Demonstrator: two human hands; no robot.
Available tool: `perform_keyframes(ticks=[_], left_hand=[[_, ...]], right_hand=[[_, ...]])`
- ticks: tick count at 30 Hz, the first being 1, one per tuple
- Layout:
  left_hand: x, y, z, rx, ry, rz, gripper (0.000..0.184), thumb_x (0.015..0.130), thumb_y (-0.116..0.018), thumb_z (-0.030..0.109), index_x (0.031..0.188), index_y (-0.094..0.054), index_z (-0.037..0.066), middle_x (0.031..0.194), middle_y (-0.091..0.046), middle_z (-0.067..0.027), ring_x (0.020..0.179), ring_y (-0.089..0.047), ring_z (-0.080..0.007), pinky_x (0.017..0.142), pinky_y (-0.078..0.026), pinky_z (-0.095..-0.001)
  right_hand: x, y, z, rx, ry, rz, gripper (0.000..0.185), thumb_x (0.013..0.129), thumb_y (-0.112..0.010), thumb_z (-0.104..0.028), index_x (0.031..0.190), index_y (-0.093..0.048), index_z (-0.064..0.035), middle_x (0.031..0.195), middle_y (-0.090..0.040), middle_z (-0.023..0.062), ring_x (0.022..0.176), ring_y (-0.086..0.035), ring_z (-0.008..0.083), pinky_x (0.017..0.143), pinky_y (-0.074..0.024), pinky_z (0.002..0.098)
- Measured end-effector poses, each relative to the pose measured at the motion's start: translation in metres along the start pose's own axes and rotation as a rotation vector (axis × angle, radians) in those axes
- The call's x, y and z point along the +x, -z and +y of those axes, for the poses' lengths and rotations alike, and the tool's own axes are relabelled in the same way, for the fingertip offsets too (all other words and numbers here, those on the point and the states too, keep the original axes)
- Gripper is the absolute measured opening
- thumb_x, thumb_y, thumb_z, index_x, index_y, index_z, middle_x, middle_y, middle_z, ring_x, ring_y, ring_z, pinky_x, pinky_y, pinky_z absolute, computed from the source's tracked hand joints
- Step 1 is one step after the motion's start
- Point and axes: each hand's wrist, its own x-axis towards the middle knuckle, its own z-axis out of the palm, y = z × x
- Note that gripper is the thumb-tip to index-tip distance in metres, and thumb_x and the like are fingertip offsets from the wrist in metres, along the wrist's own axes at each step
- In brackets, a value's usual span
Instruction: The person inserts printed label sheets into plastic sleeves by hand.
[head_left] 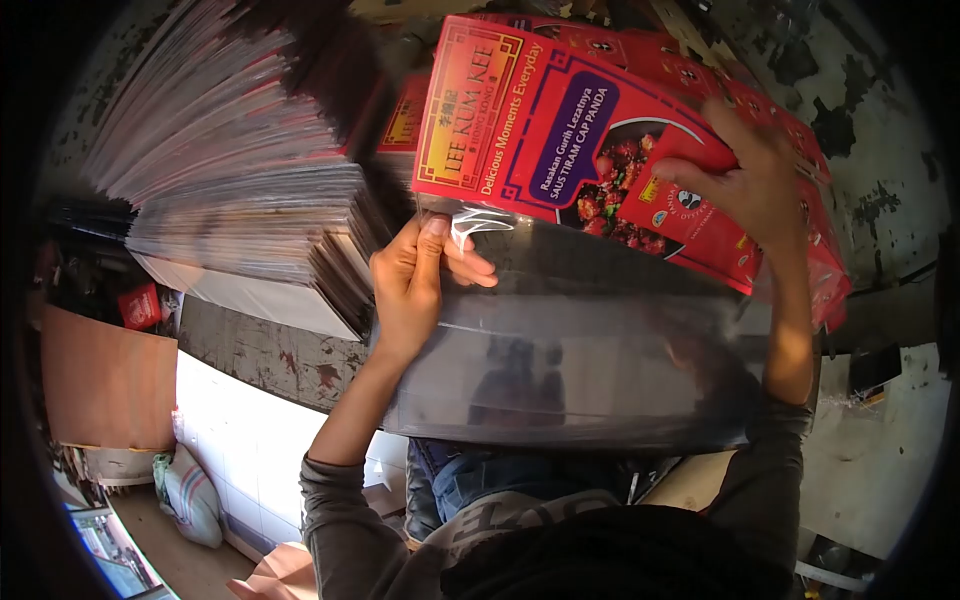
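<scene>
A red printed card (560, 120) with Lee Kum Kee lettering and a food picture lies tilted in front of me, apparently in a clear plastic sleeve (482, 222). My left hand (410, 280) pinches the sleeve's near left corner between thumb and fingers. Over the card's right part, my right hand (745, 185) is spread, thumb and fingers apart, touching or just above the surface. More red printed cards (800, 140) lie beneath and behind it. Nearest my body is a glossy pile of transparent plastic (570, 370), below both hands.
To the left stands a thick fanned stack of thin sheets (240, 190), with a black-bound end (90, 220). Another red card (400, 115) shows behind it. The worn table (270, 350) has peeling paint. On the floor at lower left sits a white sack (190, 495).
</scene>
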Motion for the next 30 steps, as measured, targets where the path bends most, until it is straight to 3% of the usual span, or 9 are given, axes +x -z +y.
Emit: perform_keyframes(ticks=[3,5,6,13,17,24,26,30], left_hand=[[-0.004,0.003,0.0,0.01,0.014,0.033,0.03,0.098,-0.036,0.018,0.081,-0.053,0.0,0.056,-0.06,-0.0076,0.047,-0.06,-0.0134,0.043,-0.042,-0.0214],[-0.007,0.004,0.0,0.197,-0.051,0.054,0.028,0.097,-0.037,0.017,0.082,-0.054,0.001,0.046,-0.051,-0.0018,0.037,-0.05,-0.0081,0.036,-0.036,-0.0203],[-0.007,-0.002,-0.002,0.219,-0.118,0.112,0.029,0.099,-0.034,0.021,0.086,-0.051,0.002,0.042,-0.039,0.003,0.032,-0.033,-0.0035,0.032,-0.027,-0.0175],[-0.01,0.0,-0.004,0.206,-0.091,0.009,0.026,0.097,-0.039,0.015,0.079,-0.054,0.003,0.044,-0.037,0.0054,0.036,-0.033,-0.0008,0.036,-0.024,-0.0188],[-0.004,0.001,-0.006,0.231,-0.178,0.029,0.028,0.097,-0.039,0.017,0.079,-0.054,0.003,0.044,-0.036,0.0057,0.036,-0.031,-0.0004,0.036,-0.022,-0.0192],[-0.004,-0.001,0.002,0.187,-0.096,0.126,0.032,0.099,-0.036,0.022,0.078,-0.052,0.002,0.044,-0.035,0.0062,0.036,-0.028,-0.0004,0.037,-0.019,-0.0183],[-0.002,-0.001,0.005,0.133,-0.114,0.181,0.035,0.098,-0.037,0.025,0.072,-0.049,0.006,0.048,-0.034,0.0084,0.043,-0.025,0.0007,0.041,-0.016,-0.0189],[-0.002,0.002,-0.001,-0.136,-0.018,0.108,0.033,0.096,-0.042,0.025,0.072,-0.053,0.006,0.057,-0.042,0.0064,0.05,-0.032,-0.0004,0.046,-0.022,-0.0181]], right_hand=[[0.001,-0.005,0.0,-0.004,0.026,0.032,0.048,0.064,-0.076,-0.045,0.082,-0.056,-0.0057,0.068,-0.06,0.0078,0.051,-0.053,0.0232,0.049,-0.0442,0.0335],[0.001,-0.003,0.001,-0.024,0.004,0.031,0.048,0.064,-0.075,-0.046,0.083,-0.056,-0.006,0.066,-0.059,0.0079,0.05,-0.054,0.0236,0.048,-0.0438,0.0342],[0.004,-0.003,-0.003,-0.052,0.035,0.045,0.05,0.066,-0.072,-0.05,0.085,-0.057,-0.0066,0.061,-0.058,0.0081,0.048,-0.054,0.0244,0.046,-0.0436,0.0346],[0.016,-0.008,-0.009,-0.17,0.108,0.085,0.058,0.069,-0.061,-0.064,0.09,-0.06,-0.0103,0.043,-0.047,0.0075,0.039,-0.051,0.0241,0.041,-0.0419,0.0348],[0.018,-0.003,-0.004,-0.182,0.096,0.031,0.058,0.068,-0.061,-0.064,0.092,-0.061,-0.0109,0.041,-0.046,0.0076,0.039,-0.05,0.0231,0.04,-0.0409,0.0346],[0.015,0.005,0.003,-0.177,0.123,0.062,0.056,0.068,-0.063,-0.062,0.088,-0.062,-0.0102,0.042,-0.045,0.0083,0.04,-0.049,0.0235,0.043,-0.0403,0.0347],[0.013,0.003,0.003,-0.162,0.129,0.054,0.054,0.068,-0.064,-0.061,0.086,-0.062,-0.0096,0.044,-0.045,0.0083,0.042,-0.05,0.0236,0.043,-0.04,0.0347],[0.001,-0.003,0.004,-0.09,0.101,0.048,0.05,0.067,-0.071,-0.051,0.084,-0.058,-0.0064,0.053,-0.05,0.0086,0.047,-0.051,0.025,0.046,-0.0405,0.0359]])
